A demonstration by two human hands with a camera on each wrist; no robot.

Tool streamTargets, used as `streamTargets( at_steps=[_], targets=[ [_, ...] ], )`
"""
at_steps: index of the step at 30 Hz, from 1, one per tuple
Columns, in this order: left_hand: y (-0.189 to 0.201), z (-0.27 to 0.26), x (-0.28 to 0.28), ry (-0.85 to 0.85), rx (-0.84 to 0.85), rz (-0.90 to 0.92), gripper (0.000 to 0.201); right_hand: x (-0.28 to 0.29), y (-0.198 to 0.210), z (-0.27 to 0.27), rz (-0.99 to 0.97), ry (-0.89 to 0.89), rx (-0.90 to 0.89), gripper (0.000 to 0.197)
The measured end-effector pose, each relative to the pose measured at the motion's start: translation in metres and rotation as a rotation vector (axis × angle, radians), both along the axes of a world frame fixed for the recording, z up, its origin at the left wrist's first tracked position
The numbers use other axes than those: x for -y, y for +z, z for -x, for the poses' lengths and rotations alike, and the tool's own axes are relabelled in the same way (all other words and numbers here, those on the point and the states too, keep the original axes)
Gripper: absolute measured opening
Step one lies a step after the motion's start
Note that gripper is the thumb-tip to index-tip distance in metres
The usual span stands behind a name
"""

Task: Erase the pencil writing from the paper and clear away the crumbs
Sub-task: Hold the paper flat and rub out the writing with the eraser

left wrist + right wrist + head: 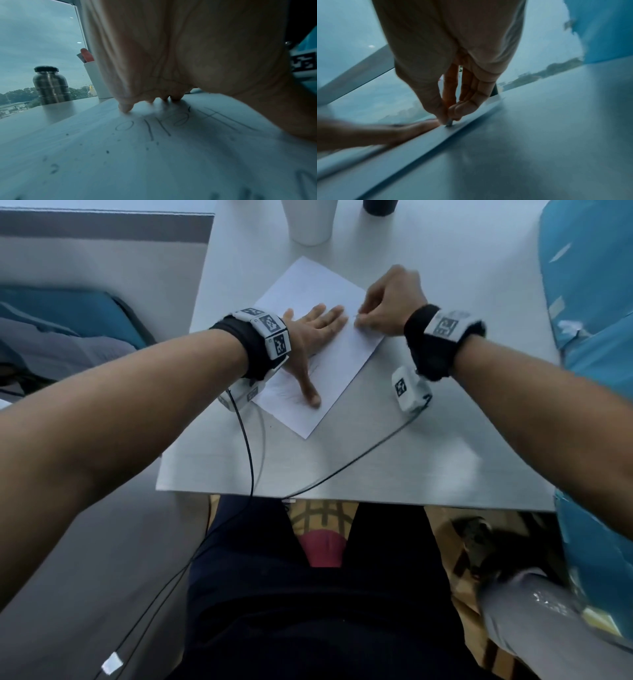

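A white sheet of paper (329,361) lies slanted on the white table (394,457). My left hand (315,333) lies flat on it with straight, spread fingers. In the left wrist view pencil writing (150,127) shows beneath the palm, and dark crumbs (107,151) are scattered over the paper (154,162). My right hand (383,302) is at the sheet's right edge, fingers curled. In the right wrist view its thumb and fingers pinch a small grey eraser (449,122), tip pressed on the paper (393,152) near the left hand's fingertips (426,124).
A white cup (308,220) and a dark bottle (380,207) stand at the table's far edge; the cup (96,81) holds an orange item. A blue chair (589,302) is to the right. Black cables (342,470) run off the table's front edge.
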State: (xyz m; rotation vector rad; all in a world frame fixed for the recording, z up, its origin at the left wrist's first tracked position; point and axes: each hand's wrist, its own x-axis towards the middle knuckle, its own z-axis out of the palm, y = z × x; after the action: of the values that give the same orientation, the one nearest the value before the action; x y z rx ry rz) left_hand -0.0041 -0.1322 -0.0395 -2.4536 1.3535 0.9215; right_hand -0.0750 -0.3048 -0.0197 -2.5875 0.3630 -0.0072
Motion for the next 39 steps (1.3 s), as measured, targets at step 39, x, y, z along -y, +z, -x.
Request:
streamTargets(
  at_steps=[39],
  targets=[
    [0.0,0.003,-0.003,-0.005,-0.001,0.002,0.173,0.01,-0.018,0.014,-0.083,-0.047,-0.023,0.012]
  ],
)
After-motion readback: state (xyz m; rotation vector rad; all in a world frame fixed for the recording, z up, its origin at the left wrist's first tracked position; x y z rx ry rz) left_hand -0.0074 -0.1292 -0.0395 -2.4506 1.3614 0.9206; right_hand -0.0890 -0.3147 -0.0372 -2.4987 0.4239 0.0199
